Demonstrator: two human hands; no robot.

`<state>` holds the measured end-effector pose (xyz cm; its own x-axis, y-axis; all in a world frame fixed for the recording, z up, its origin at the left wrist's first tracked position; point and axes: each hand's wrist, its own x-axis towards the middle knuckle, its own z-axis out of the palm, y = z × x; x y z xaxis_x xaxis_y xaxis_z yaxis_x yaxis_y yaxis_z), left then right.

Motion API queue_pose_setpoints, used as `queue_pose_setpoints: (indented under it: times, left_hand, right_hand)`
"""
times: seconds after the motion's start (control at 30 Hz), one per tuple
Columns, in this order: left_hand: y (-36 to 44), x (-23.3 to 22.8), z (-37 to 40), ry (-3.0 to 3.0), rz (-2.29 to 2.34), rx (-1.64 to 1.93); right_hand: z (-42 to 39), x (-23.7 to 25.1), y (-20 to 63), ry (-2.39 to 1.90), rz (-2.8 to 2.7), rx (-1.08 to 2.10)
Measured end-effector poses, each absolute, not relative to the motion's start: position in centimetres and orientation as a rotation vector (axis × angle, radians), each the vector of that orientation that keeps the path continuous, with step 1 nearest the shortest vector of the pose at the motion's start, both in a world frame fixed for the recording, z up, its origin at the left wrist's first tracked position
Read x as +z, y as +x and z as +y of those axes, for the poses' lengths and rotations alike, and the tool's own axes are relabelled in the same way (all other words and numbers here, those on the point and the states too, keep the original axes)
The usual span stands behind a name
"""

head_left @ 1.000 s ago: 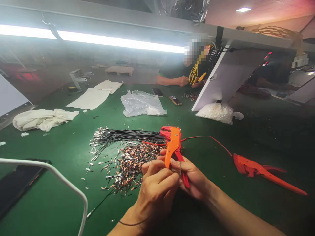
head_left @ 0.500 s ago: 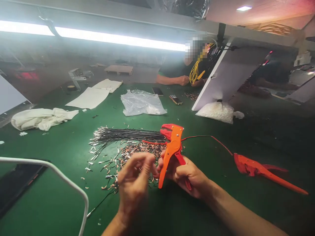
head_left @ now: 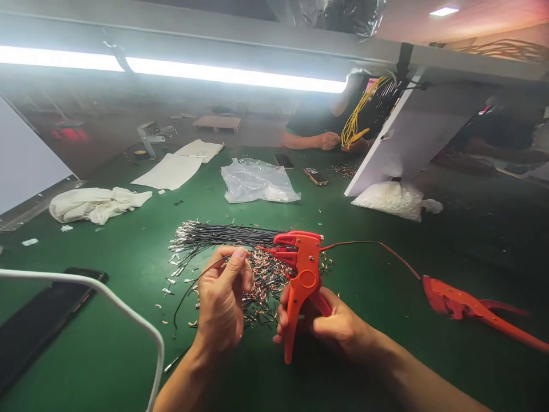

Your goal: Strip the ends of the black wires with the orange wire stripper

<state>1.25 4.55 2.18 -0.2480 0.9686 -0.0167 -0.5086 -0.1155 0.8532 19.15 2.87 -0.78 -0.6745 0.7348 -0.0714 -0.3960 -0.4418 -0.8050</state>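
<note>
My left hand [head_left: 223,297] pinches a thin black wire [head_left: 183,297] between thumb and fingers, and the wire's loose length droops to the left. Wrapped around the handles of an orange-red wire stripper [head_left: 305,269] is my right hand [head_left: 343,323]. The stripper stands upright with its jaws facing left, close to the pinched wire end; whether that end sits inside the jaws I cannot tell. Behind the hands lies a bundle of black wires [head_left: 231,233] with metal terminals at the left. Under and between the hands spreads a heap of copper-and-black wire clippings [head_left: 268,280].
A second orange stripper [head_left: 472,309] rests at right beside a thin red wire [head_left: 380,243]. A white cable [head_left: 107,294] arches over a dark phone [head_left: 55,320]. Farther back are a plastic bag [head_left: 259,182], a white cloth [head_left: 96,205] and a co-worker's hand [head_left: 329,141] near yellow wires.
My left hand has risen a little with a black wire now showing in its pinch. The stripper has moved slightly down, its jaws nearer that hand. The whole view has shifted.
</note>
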Motion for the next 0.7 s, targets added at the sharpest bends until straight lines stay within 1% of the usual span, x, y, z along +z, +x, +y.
queue_pose_setpoints:
  times: [0.37, 0.7]
  left_hand:
    - [0.86, 2.94, 4.55, 0.616, 0.811, 1.572]
    - [0.87, 2.95, 4.52, 0.564, 0.821, 1.508]
  right_hand:
    - [2.9, -0.45, 18.98, -0.56, -1.116, 2.138]
    - [2.89, -0.77, 19.17, -0.575, -1.17, 2.159]
